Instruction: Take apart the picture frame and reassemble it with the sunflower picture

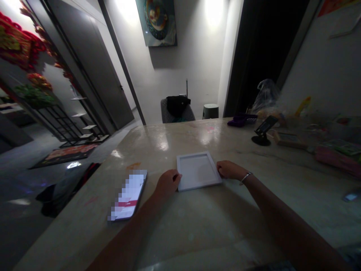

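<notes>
A glossy, pale marble-patterned counter (197, 229) is set in a dim room, where a framed-off grey door (93, 64) is seen at the left and a painting (160, 22) is hung on the white far wall (194, 60). A dark garment or bag (177, 106) is draped over a grey chair (164, 113) beyond the counter. At the far right, a clear plastic bag (266, 94) is stood among clutter, its contents too blurred to be named; near it, a black phone stand (261, 141) is placed. A lit phone (132, 192) is laid beside the left forearm. In the middle of the counter, between both hands, a white square frame (199, 169) is held, with a raised rim and a plain recessed panel. Its left edge is pinched by the left hand (168, 181); the curled right hand (229, 170) is set against its right edge, whether gripping cannot be told.
</notes>
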Tool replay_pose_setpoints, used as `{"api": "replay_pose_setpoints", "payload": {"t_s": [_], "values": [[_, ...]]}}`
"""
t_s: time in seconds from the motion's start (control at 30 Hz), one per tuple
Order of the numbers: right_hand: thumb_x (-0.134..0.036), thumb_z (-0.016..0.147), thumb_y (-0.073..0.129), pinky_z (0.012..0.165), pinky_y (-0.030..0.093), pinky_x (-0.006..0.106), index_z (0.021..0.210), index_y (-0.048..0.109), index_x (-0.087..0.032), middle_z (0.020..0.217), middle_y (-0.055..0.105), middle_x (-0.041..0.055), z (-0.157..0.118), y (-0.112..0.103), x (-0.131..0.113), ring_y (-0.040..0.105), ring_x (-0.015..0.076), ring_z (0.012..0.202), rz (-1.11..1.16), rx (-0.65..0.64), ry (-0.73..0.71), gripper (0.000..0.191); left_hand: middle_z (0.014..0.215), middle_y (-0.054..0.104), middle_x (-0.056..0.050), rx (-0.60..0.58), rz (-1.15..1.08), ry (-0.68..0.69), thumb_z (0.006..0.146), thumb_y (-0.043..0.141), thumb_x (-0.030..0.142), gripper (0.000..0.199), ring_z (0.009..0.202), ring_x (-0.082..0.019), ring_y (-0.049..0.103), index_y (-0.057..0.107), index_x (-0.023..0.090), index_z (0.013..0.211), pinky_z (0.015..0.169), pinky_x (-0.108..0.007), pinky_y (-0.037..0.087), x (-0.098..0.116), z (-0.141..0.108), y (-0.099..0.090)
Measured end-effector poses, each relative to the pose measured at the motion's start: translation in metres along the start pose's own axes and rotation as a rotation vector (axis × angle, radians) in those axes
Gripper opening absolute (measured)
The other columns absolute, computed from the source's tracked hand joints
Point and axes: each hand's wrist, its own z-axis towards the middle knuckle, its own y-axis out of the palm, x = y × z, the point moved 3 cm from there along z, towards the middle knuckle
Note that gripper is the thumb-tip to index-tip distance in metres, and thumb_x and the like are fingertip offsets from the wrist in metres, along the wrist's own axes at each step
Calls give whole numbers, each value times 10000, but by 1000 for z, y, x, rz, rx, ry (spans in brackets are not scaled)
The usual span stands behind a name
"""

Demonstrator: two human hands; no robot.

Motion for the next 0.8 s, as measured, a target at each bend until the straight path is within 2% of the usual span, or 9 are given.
{"api": "replay_pose_setpoints", "payload": {"t_s": [0.13, 0.23, 0.33, 0.43, 0.5, 0.6, 0.7, 0.8], "values": [[-53, 713, 379, 556, 340, 226, 735, 623, -118, 724, 665, 99, -1, -1, 0, 566, 145, 621, 23, -16, -12, 254, 600, 526, -11, -21, -36, 11, 772, 437, 303, 223, 567, -147, 469, 496, 184, 593, 561, -262, 313, 0, 0, -1], [-67, 736, 397, 551, 341, 220, 711, 589, -131, 672, 646, 74, 1, 1, 3, 548, 123, 569, 134, -29, -2, 204, 572, 519, -4, -24, -98, -21, 771, 434, 358, 269, 548, -146, 458, 484, 189, 568, 547, -263, 297, -2, 2, -1], [-223, 817, 423, 545, 343, 232, 712, 537, -148, 613, 600, 46, 5, 1, 6, 518, 118, 532, 289, 83, 26, 172, 557, 526, -10, 9, -273, -106, 782, 397, 461, 364, 540, -151, 468, 514, 186, 573, 544, -270, 305, -6, 4, 0], [-464, 848, 359, 536, 354, 243, 641, 477, -171, 566, 526, 13, 5, -1, 1, 476, 111, 506, 583, 166, -59, 377, 545, 531, -20, 64, -597, -173, 771, 336, 587, 501, 534, -148, 481, 554, 170, 597, 557, -278, 344, -6, 5, -1], [-586, 826, 298, 536, 364, 244, 618, 464, -176, 557, 491, -3, 4, -1, -7, 453, 102, 500, 854, 147, -188, 488, 524, 522, -16, 73, -836, -168, 739, 302, 671, 589, 520, -136, 475, 565, 163, 598, 557, -275, 361, -3, 7, -1], [-675, 781, 278, 531, 359, 236, 607, 475, -172, 544, 468, -12, 4, 4, -17, 431, 92, 501, 1127, 99, -332, 567, 497, 510, -9, -1, -1090, -170, 665, 297, 765, 667, 496, -118, 461, 568, 160, 589, 531, -261, 359, 2, 10, 4], [-710, 754, 284, 473, 322, 222, 577, 458, -173, 524, 447, -21, 11, 18, -18, 395, 81, 462, 1236, 10, -313, 591, 473, 504, -6, -102, -1148, -217, 610, 318, 806, 696, 466, -106, 443, 562, 155, 579, 506, -254, 343, 2, 14, 13], [-734, 732, 280, 438, 304, 215, 556, 419, -179, 505, 412, -37, 19, 28, -13, 380, 78, 434, 1306, -61, -260, 599, 455, 487, 0, -126, -1088, -233, 605, 311, 813, 701, 448, -99, 427, 549, 154, 564, 493, -254, 327, -2, 15, 18]]}}
